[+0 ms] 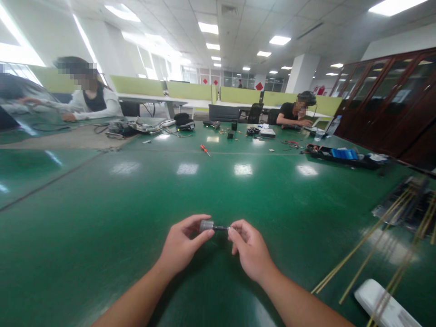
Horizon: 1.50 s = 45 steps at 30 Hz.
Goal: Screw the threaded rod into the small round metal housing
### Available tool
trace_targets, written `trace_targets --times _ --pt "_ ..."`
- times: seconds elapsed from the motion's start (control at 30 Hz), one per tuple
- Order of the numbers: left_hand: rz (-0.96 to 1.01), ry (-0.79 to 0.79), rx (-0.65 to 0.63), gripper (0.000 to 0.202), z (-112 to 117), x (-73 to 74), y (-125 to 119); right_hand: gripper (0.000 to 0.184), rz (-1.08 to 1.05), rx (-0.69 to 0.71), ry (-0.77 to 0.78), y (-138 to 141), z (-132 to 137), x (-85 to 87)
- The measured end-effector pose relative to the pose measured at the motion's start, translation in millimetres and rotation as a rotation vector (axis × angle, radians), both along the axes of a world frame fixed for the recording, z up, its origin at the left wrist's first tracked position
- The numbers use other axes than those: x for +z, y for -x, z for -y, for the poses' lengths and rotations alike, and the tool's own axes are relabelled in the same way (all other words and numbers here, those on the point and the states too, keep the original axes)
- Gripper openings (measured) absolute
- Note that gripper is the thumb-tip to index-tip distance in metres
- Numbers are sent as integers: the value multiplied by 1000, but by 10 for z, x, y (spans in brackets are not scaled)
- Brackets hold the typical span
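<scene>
Both hands hold a small part above the green table. A short grey metal cylinder [206, 225] sits between the thumb and fingers of my left hand [182, 245]. From its right side a thin dark shaft [220, 228] runs level to my right hand [251, 250]. The thumb and forefinger of that hand pinch the shaft's far end, and the fingertips hide most of what is there. I cannot tell exactly what kind of part it is.
Long thin sticks [369, 243] and a white object [386, 302] lie at the right on the green table [143, 200]. Farther off are a red screwdriver [205, 150], a black tray [340, 154] and electronics. One person [97, 97] sits at the far left, another [294, 111] at the far right.
</scene>
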<state>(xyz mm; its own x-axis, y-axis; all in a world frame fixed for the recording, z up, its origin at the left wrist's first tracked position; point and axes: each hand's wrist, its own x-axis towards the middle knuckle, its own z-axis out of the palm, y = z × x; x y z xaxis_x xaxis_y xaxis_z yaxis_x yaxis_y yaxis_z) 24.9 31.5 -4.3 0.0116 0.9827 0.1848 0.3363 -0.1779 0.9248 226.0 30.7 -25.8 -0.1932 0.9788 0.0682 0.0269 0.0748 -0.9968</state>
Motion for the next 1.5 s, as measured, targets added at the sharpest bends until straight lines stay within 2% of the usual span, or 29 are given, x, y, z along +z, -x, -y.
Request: trace_targets --times 0.77,1.5 --pt "126 52 -20 41 -33 -15 23 25 -8 -10 1 -5 -3 19" --pt "200 74 21 40 -34 49 2 24 -10 -37 -5 -19 11 37"
